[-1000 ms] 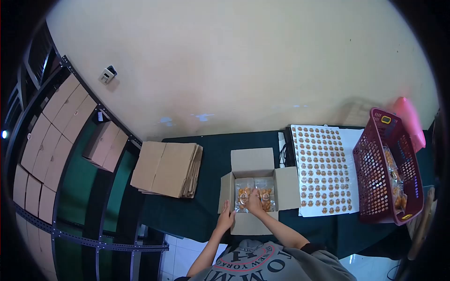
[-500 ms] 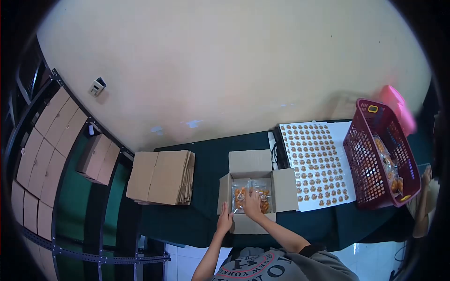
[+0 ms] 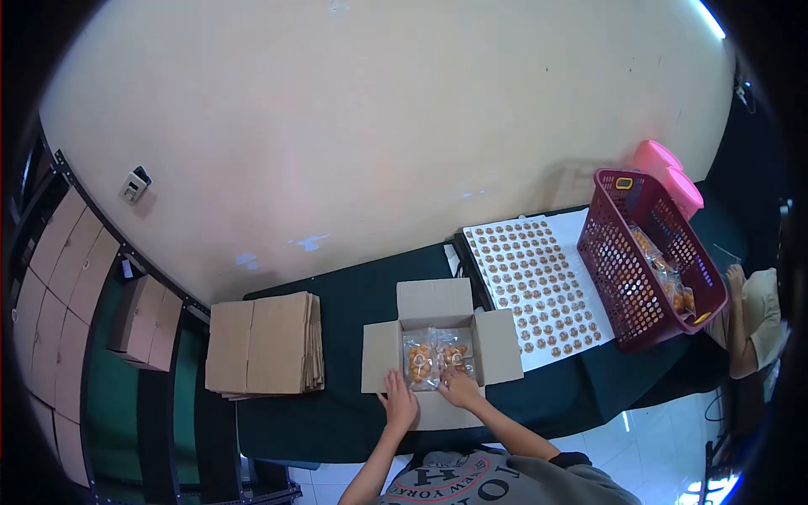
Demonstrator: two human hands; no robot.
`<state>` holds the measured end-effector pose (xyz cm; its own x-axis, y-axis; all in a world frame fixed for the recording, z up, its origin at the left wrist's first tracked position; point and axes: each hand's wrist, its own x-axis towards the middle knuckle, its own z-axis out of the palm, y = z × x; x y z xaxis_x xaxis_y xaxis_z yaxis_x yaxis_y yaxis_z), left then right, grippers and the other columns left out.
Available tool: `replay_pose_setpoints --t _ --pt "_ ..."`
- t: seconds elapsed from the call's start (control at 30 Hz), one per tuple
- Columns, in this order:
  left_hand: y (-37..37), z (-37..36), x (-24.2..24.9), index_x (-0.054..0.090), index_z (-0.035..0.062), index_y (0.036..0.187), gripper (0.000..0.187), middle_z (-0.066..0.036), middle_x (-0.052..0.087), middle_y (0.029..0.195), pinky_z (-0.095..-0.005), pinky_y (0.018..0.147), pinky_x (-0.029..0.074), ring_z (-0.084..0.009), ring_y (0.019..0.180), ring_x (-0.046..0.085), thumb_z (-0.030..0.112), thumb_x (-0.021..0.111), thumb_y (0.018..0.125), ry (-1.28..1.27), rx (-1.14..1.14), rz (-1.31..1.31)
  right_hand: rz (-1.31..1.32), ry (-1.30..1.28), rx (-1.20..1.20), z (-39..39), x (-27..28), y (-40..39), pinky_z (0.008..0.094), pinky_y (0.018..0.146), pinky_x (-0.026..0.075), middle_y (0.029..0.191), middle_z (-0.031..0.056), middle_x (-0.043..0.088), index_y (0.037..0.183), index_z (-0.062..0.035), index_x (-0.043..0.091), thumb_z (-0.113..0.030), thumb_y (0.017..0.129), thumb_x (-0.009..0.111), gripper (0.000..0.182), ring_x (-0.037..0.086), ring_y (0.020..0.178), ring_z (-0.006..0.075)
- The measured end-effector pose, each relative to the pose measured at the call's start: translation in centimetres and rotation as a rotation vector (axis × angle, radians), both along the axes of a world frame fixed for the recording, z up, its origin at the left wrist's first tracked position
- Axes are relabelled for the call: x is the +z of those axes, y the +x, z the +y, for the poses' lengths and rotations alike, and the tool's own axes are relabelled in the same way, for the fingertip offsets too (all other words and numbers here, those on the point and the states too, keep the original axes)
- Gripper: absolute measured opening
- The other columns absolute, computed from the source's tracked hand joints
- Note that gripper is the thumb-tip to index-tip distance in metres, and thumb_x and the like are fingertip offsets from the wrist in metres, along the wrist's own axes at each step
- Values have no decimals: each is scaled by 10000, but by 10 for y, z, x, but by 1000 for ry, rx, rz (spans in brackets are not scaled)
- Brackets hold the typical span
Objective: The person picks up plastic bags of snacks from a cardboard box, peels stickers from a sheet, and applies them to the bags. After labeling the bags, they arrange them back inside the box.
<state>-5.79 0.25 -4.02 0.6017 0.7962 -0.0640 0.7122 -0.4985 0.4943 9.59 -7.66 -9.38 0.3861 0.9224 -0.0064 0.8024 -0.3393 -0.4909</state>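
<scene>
Grey printed T-shirt at bottom center. Left hand, lower center: fingers extended, slightly spread, laid at the near left corner of the open brown cardboard box, not pinching anything I can see. Right hand reaches in over the box's near side, fingers bent down at the near end of the right clear bag of orange-brown snacks; can't tell if they pinch it or just press. Left clear snack bag lies beside it, both inside the box, center of frame below the middle. Box sits flaps out on the dark green tablecloth.

Stack of flattened brown cartons left of the box. White sheets of round brown stickers right of it, then the maroon perforated plastic basket with more snack bags. Co-worker at right edge. Pale wall behind.
</scene>
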Motion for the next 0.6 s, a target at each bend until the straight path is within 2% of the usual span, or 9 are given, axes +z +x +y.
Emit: replay_pose_setpoints --t 0.1,0.17,0.2,0.23,0.3,0.33,0.5,0.53,0.6 --pt "17 8 -7 307 -7 1246 518 -183 230 1359 -595 953 203 -340 1268 206 50 461 755 150 -153 49 41 -2 -6 1 9 -3 416 815 451 1174 181 466 1043 -41 530 -339 773 452 409 502 1019 339" --pt "30 20 -32 381 -3 1208 463 -182 231 1359 -583 958 215 -318 1272 204 42 467 756 -37 -401 -341 32 29 -86 -2 9 -7 406 842 408 1166 134 488 1006 -59 544 -316 792 469 343 508 1018 294" --pt "37 21 -35 450 11 1160 392 -159 271 1348 -516 979 246 -313 1262 230 101 460 779 -20 -403 -397 29 20 -100 -5 13 -10 406 842 408 1166 134 488 1006 -59 544 -316 792 469 343 508 1018 294" --pt "39 20 -38 450 11 1160 392 -159 271 1348 -516 979 246 -313 1262 230 101 460 779 -30 -419 -402 -51 88 -121 -8 18 -14 407 841 382 1130 112 508 996 -68 548 -278 778 500 307 508 1003 273" --pt "45 23 -37 461 24 1159 394 -123 307 1338 -449 976 298 -312 1250 254 183 446 799 97 -363 -32 -145 155 -171 -15 29 -19 408 840 355 1095 90 528 987 -78 552 -239 763 530 277 509 988 252" --pt "47 28 -38 408 37 1218 444 -156 337 1314 -390 980 311 -322 1235 280 245 423 825 93 -398 70 -143 243 -189 -23 33 -23 401 827 338 1037 77 532 974 -79 555 -199 734 562 268 502 973 236" --pt "43 29 -61 474 24 1141 410 -117 331 1322 -426 937 360 -330 1229 274 227 447 786 85 -400 -133 -38 369 -327 -80 45 -38 388 848 325 1001 77 554 927 -80 564 -101 713 579 216 505 963 258" --pt "40 28 -58 477 21 1138 411 -123 342 1310 -419 946 351 -332 1222 282 227 447 784 76 -391 -131 -36 476 -350 -90 50 -40 353 777 399 954 85 566 888 -62 572 -59 717 576 171 525 933 259" --pt "43 33 -61 481 11 1134 413 -142 362 1279 -394 975 315 -330 1210 290 230 450 786 99 -390 -167 56 519 -485 -109 53 -49 321 724 422 902 81 578 862 -47 569 -49 726 571 135 547 879 226"
